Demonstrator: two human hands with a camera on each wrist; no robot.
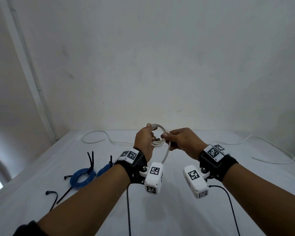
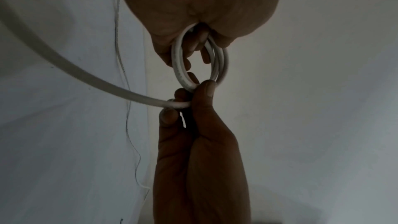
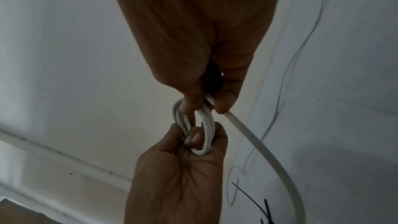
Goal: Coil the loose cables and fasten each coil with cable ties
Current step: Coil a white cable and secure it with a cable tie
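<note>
Against pale walls (image 1: 160,57), white-covered table (image 1: 160,210) under loose white cable (image 1: 271,155).

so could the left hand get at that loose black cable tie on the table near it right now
Probably not yet. The left hand grips the white cable coil, which the right hand is winding. The path to the loose cable tie looks free, but it would have to let go first.

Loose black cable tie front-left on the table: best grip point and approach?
Judging from the head view, pinch the loose black cable tie on its straight strap, not the hooked head end, coming from above with the left hand. It lies flat on the table, clear of the blue coil.
</note>
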